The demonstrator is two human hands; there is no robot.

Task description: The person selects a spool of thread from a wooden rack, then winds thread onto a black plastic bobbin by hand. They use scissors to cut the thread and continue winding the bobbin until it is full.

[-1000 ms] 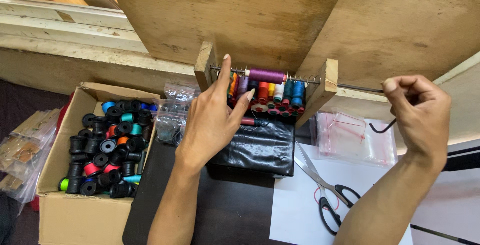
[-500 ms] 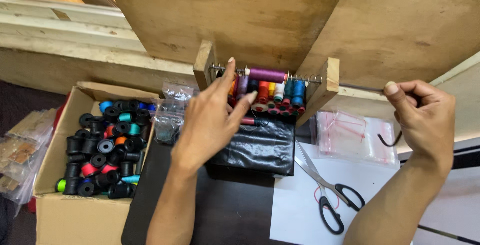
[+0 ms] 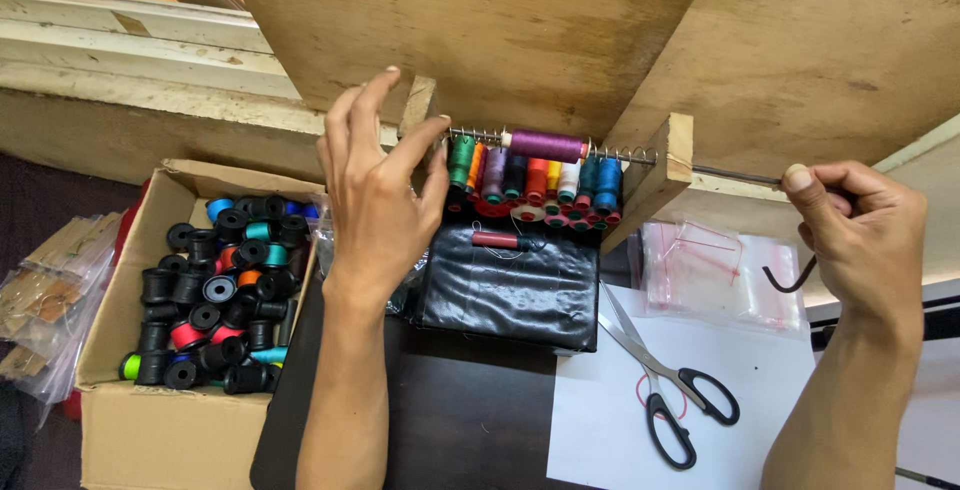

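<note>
Left hand (image 3: 375, 200): open, fingers spread; has lifted off the row of nine upright coloured thread spools (image 3: 535, 182).
Right hand (image 3: 860, 240): closed around one thin dark metal rod with hooked end (image 3: 790, 275); unchanged.
Black-handled scissors (image 3: 665, 385): one pair, below-left of right hand.

— What packaging are you seeing?

— I'm seeing an open brown cardboard box (image 3: 150, 420) sitting at the left, filled with spools. Clear plastic bags (image 3: 45, 300) are lying beside it at the far left.

— Anything on the right?

— Clear zip bags (image 3: 720, 270) with red seal lines are resting there.
</note>
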